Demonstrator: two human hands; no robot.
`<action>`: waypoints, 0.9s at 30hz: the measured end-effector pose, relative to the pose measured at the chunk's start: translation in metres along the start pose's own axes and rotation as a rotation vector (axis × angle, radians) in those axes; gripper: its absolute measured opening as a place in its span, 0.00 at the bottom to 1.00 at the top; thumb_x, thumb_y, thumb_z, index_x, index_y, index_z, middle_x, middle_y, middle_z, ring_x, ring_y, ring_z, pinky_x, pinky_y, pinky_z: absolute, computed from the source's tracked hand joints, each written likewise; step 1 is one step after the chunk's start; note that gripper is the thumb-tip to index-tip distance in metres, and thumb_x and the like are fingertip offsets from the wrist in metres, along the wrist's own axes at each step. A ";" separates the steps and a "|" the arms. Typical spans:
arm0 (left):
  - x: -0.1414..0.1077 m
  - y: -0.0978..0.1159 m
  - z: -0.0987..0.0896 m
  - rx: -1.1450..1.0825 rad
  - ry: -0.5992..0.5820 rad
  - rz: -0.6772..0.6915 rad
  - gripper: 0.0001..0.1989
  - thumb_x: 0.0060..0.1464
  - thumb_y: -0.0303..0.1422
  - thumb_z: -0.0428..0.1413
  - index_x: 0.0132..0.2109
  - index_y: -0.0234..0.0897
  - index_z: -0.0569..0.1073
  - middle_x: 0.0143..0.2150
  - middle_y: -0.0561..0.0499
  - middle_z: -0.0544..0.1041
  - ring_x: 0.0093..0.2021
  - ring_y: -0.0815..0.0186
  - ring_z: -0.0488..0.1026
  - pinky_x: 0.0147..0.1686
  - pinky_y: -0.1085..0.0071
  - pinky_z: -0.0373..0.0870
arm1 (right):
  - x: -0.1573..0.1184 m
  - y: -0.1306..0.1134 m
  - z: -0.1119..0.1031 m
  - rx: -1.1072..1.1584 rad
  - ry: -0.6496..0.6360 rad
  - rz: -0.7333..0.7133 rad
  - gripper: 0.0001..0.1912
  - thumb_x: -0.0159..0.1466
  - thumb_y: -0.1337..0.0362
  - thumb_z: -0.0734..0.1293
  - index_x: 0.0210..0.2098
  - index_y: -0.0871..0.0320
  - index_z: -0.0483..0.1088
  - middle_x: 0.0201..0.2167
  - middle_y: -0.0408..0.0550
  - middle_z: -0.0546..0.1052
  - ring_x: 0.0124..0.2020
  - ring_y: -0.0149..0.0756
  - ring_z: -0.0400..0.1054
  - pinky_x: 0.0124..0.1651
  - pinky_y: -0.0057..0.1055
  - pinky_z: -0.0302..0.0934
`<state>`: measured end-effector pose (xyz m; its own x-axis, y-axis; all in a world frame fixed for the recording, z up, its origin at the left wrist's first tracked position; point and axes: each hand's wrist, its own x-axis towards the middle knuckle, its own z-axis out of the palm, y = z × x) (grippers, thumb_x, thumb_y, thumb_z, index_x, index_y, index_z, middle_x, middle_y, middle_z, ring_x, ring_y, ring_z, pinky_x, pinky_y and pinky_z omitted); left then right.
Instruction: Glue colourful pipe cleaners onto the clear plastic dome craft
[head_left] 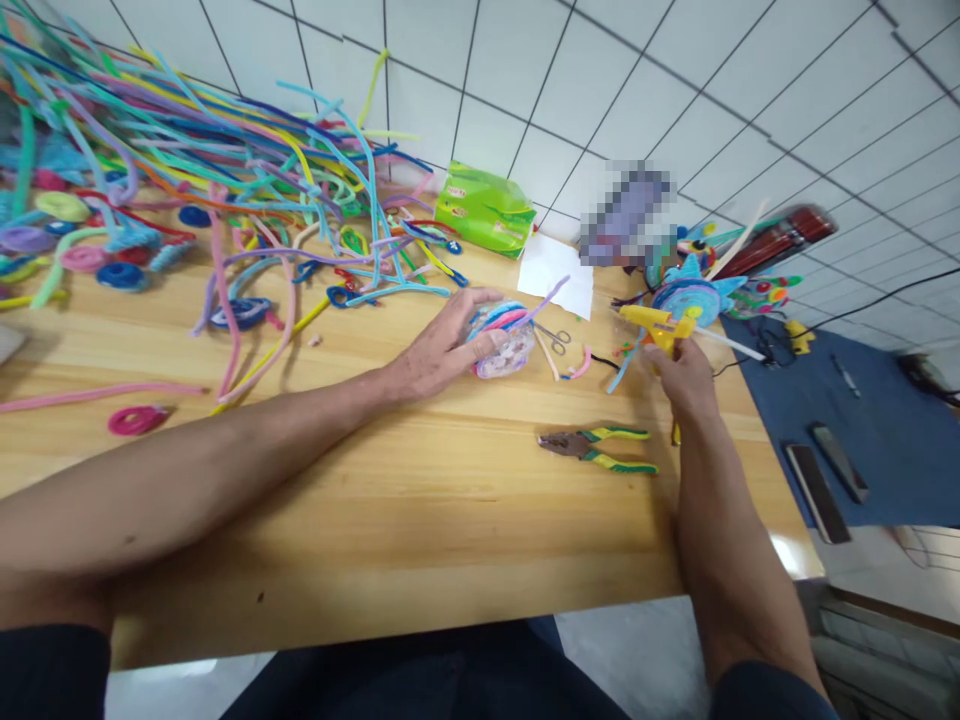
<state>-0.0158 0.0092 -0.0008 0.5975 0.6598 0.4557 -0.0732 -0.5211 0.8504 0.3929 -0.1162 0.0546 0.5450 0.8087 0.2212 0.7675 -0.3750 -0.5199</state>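
My left hand (450,352) is closed around a rounded craft piece of coiled pipe cleaners (510,352), white, pink and blue, with a purple stem sticking out at the upper right. My right hand (686,380) grips a yellow hot glue gun (660,325) by its handle. The gun's nozzle points left, and a white glue stick (731,343) juts from its back. Small scissors (556,340) lie just right of the craft piece. Pliers (596,448) with yellow-green handles rest on the wood between my forearms.
A heap of colourful pipe cleaners (247,150) and coiled pieces fills the table's left and back. A green packet (484,208) and white paper (559,275) lie near the tiled wall. Behind the glue gun sits a blue spiked coil (686,298). A blue mat (885,420) is at the right.
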 end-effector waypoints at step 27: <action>0.000 0.009 0.003 -0.075 0.059 -0.105 0.34 0.75 0.62 0.55 0.72 0.43 0.67 0.72 0.40 0.76 0.74 0.49 0.74 0.79 0.47 0.70 | -0.054 -0.153 0.013 -0.331 0.041 -0.347 0.12 0.63 0.54 0.71 0.27 0.48 0.68 0.25 0.52 0.78 0.33 0.54 0.78 0.40 0.45 0.69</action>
<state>-0.0140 0.0029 0.0066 0.5570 0.7407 0.3756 -0.0736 -0.4065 0.9107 0.2419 -0.0969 0.1116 0.2450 0.8957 0.3711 0.9691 -0.2152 -0.1204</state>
